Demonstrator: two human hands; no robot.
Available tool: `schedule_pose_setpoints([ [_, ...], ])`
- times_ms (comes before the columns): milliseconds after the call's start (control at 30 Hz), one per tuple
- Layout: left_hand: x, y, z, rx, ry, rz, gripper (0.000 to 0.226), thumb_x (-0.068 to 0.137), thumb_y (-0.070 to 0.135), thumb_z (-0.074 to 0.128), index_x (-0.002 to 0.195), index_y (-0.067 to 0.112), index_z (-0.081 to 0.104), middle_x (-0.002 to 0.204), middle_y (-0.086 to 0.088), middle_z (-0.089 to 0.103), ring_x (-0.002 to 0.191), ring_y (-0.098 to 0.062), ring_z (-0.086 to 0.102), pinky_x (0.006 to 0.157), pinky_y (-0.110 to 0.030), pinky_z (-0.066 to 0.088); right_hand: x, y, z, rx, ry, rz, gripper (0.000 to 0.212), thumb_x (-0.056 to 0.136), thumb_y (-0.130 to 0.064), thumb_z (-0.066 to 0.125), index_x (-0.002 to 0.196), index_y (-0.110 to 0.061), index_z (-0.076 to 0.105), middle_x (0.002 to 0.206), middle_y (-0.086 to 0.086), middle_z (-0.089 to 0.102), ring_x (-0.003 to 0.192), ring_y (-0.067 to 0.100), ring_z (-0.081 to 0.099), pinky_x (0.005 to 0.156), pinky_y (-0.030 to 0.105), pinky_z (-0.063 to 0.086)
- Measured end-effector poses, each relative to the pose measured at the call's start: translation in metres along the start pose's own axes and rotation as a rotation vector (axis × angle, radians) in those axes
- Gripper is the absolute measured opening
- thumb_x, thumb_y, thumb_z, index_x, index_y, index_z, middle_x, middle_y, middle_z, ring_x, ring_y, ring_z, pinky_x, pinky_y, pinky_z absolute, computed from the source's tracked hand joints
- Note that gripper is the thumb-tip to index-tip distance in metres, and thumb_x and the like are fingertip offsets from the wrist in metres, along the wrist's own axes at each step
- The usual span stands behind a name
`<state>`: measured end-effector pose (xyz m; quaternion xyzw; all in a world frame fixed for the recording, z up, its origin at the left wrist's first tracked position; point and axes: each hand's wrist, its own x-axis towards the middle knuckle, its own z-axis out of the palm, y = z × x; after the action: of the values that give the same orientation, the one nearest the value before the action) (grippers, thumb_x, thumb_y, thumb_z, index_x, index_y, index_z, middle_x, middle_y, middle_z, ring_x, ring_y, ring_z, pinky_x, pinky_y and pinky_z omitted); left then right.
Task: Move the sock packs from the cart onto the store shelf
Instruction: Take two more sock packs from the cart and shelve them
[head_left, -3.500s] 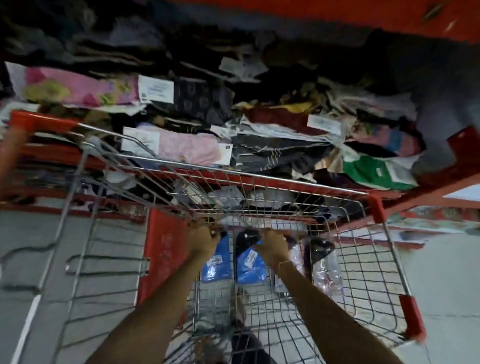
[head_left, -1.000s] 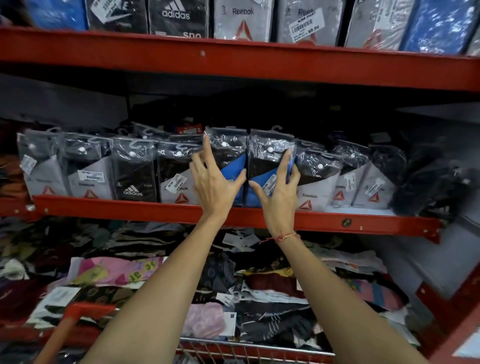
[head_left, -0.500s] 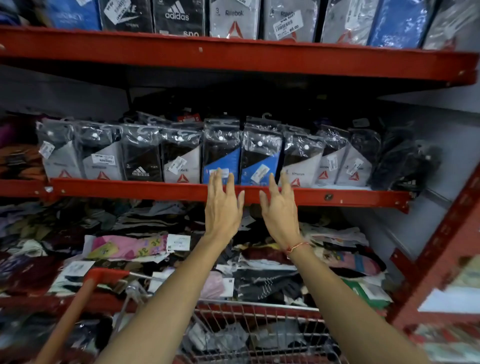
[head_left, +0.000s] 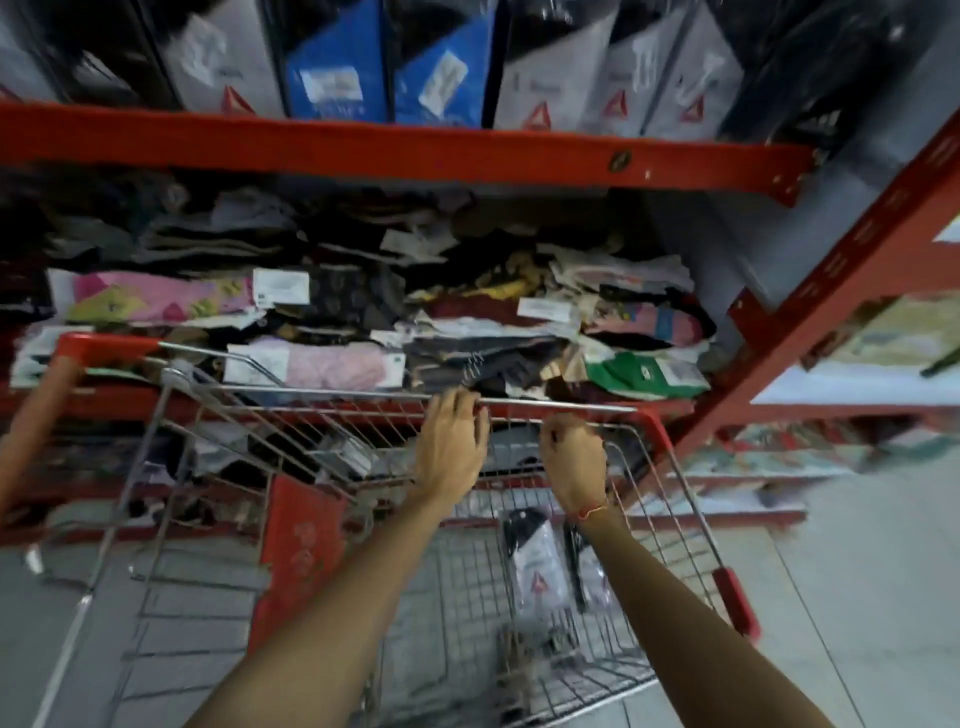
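My left hand hangs over the wire cart, fingers spread and touching its far rim, holding nothing. My right hand is beside it just inside the rim, fingers curled under, with nothing seen in them. At the cart's bottom stands a white and black sock pack; a second pack is partly hidden behind my right forearm. Two blue sock packs stand among grey ones on the red store shelf at the top.
Beyond the cart, a lower shelf is piled with folded clothes. A red slanted upright borders the shelf on the right. A red panel sits at the cart's left side. Grey floor lies to the right.
Both hands have dropped from the sock shelf, where the two blue packs stay, down to the cart's rim. The view has tilted downward with them.
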<state>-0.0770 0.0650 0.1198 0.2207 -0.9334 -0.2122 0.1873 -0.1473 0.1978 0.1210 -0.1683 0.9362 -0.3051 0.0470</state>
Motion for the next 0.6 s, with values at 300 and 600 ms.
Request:
schedule_pose_setpoints([
  [300,-0.038,0.006,0.148,0.041,-0.568,-0.45,0.056,0.085,0.043,0.062,0.126,0.008,0.047,0.134,-0.014,0.048,0.121,-0.029,0.044,0.092,-0.035,0.048,-0.004,0.14,0.042,-0.155,-0.523,0.485,0.058,0.094,-0.031,0.058,0.139,-0.001,0.036,0.135,0.025,0.05,0.126,0.038,0.047,0.109,0.045,0.04],
  [600,-0.059,0.006,0.245,-0.191,-0.722,-0.869,0.115,0.058,0.044,0.086,0.147,0.025,0.016,0.134,-0.024,0.038,0.117,-0.037,0.044,0.09,-0.044,0.047,0.011,0.192,0.089,-0.269,-0.595,0.5,0.11,0.081,-0.044,0.072,0.154,-0.022,-0.007,0.141,0.027,0.031,0.129,0.043,0.039,0.106,0.052,0.044],
])
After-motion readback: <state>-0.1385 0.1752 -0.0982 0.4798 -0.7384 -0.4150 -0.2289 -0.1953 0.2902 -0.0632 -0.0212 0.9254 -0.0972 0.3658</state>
